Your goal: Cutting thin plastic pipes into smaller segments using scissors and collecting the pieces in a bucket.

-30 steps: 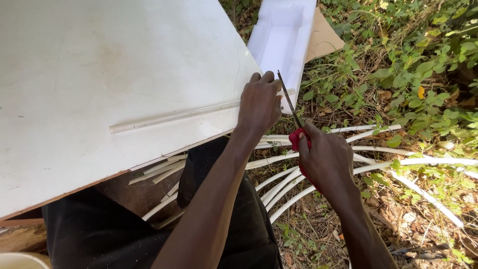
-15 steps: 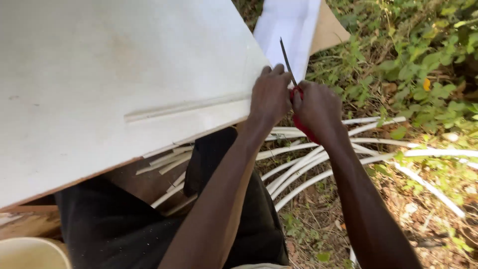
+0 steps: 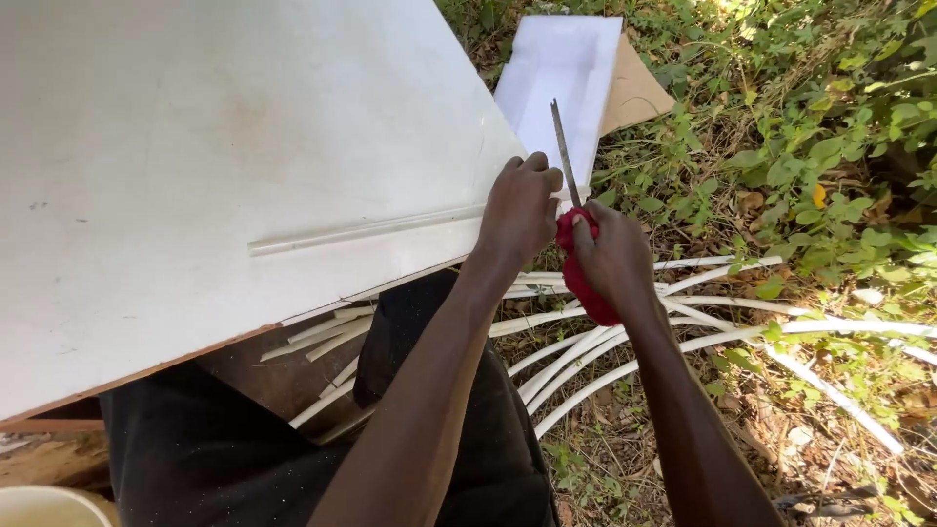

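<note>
The right hand [image 3: 610, 256] wraps its fingers around a red-handled knife [image 3: 566, 156], blade up beside the white board [image 3: 244, 146]; the left hand [image 3: 520, 210] grips the board's edge, above thin white strips [image 3: 683, 293]

Left hand [image 3: 522, 210] gripping the white board's [image 3: 244, 146] right edge, right hand [image 3: 610, 256] just beside it clasping a red-handled knife [image 3: 576, 234], blade up, white strips [image 3: 605, 342] below
</note>
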